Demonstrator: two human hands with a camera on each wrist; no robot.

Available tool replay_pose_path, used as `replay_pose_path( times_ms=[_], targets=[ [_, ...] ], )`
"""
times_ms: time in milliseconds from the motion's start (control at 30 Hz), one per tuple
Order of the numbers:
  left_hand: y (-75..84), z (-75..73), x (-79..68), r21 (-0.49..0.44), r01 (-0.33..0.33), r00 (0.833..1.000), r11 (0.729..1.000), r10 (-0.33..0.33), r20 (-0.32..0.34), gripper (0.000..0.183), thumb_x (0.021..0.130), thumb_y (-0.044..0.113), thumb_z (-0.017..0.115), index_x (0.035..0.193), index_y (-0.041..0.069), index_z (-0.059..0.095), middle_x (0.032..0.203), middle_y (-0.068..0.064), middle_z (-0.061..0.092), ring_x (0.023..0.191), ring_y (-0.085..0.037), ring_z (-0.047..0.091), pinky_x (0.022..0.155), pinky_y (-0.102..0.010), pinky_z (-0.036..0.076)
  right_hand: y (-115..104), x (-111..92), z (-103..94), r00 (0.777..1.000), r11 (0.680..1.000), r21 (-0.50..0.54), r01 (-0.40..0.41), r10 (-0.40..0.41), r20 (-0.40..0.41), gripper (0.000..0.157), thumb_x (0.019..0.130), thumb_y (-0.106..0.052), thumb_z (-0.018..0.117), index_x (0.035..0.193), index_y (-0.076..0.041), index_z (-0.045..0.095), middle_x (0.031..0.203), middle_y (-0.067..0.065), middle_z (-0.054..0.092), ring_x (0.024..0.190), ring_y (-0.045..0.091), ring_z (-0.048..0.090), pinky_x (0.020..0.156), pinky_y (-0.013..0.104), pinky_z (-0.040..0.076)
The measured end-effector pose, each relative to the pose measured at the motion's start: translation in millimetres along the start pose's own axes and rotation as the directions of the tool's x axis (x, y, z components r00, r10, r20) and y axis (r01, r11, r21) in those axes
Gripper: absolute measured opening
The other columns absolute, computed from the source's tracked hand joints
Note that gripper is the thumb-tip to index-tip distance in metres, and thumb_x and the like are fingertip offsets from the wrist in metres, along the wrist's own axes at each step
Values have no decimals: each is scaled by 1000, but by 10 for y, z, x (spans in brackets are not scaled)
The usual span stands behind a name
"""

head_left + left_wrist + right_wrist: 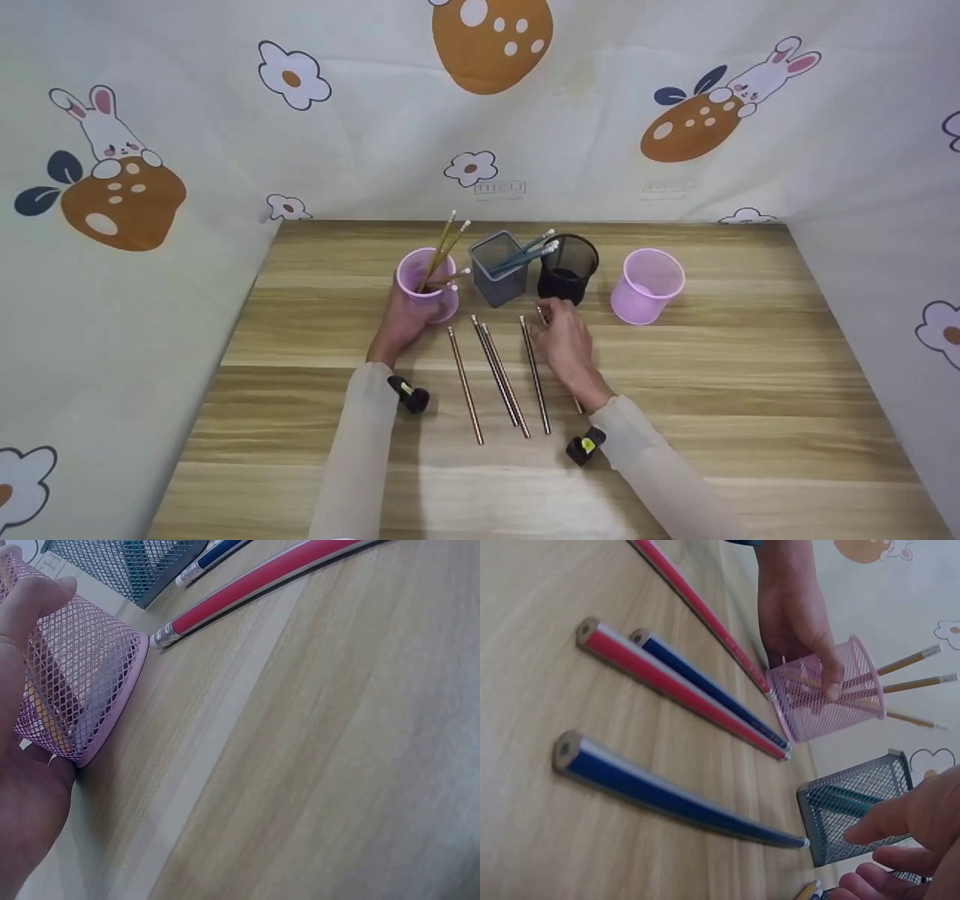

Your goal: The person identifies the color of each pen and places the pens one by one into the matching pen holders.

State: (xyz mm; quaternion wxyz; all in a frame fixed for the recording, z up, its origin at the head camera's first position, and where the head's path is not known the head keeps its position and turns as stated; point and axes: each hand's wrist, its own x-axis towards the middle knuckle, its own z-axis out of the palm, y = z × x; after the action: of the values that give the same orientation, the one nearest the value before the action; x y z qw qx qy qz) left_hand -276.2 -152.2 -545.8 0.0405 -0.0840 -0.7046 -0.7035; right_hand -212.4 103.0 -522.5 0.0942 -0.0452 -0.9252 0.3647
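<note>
My left hand (405,322) grips a pink mesh pencil cup (450,304), thumb and fingers around its side. Several yellow pencils (911,684) lean out of that cup, eraser ends up. My right hand (566,341) is in front of the black mesh cup (568,281), over another pencil (578,406) lying on the table; the hand hides most of it. In the right wrist view its fingers (881,821) are spread apart, with no pencil visible between them. Red pencils (667,682) and blue pencils (667,795) lie on the table between the hands.
A grey square mesh holder (499,289) with several teal pencils (525,255) stands between the held cup and the black cup. Another pink mesh cup (649,289) stands at the right. Patterned cloth (375,150) borders the wooden table (750,375) at the back and sides.
</note>
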Motion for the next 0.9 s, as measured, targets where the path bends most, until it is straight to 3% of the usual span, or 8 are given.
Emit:
replay_pose_path(
  times_ms=[167, 433, 667, 800, 900],
  targets=[
    [-5, -1, 3, -11, 6, 1000, 1000, -6, 8, 84, 70, -16, 75, 145, -4, 39, 136, -25, 57, 124, -37, 56, 114, -47, 41, 75, 9, 13, 1000, 998, -50, -24, 24, 8, 33, 75, 0, 72, 108, -4, 71, 98, 14, 69, 91, 34, 68, 77, 52, 55],
    [0, -2, 2, -1, -41, 999, 999, 41, 21, 82, 70, -17, 72, 144, -9, 37, 136, -35, 52, 125, -50, 52, 114, -52, 39, 111, -10, 45, 1000, 992, -124, -12, 12, 3, 28, 77, 2, 69, 105, -2, 68, 98, 17, 68, 86, 40, 69, 72, 56, 55],
    [-150, -5, 40, 53, -39, 999, 998, 39, -16, 87, 67, -15, 72, 146, -4, 37, 137, -32, 52, 127, -48, 51, 115, -53, 39, 126, -31, 71, 1000, 982, -186, 26, -28, -6, 30, 79, 2, 69, 108, 0, 64, 94, 23, 70, 84, 44, 70, 69, 57, 56],
    [2, 13, -7, 62, -61, 998, 996, 61, 2, 85, 69, -15, 72, 144, -12, 34, 136, -40, 50, 127, -56, 47, 116, -57, 35, 129, -39, 95, 1000, 982, -189, 12, -16, -15, 33, 79, 2, 69, 112, 1, 63, 96, 24, 70, 84, 45, 70, 69, 57, 56],
    [38, 8, -32, 59, -51, 999, 997, 51, 6, 84, 71, -14, 74, 145, -12, 34, 136, -39, 50, 128, -55, 47, 116, -56, 36, 128, -37, 104, 1000, 983, -186, 15, -18, -16, 34, 79, 3, 66, 113, 1, 60, 92, 26, 70, 81, 46, 70, 67, 58, 55]
  ],
)
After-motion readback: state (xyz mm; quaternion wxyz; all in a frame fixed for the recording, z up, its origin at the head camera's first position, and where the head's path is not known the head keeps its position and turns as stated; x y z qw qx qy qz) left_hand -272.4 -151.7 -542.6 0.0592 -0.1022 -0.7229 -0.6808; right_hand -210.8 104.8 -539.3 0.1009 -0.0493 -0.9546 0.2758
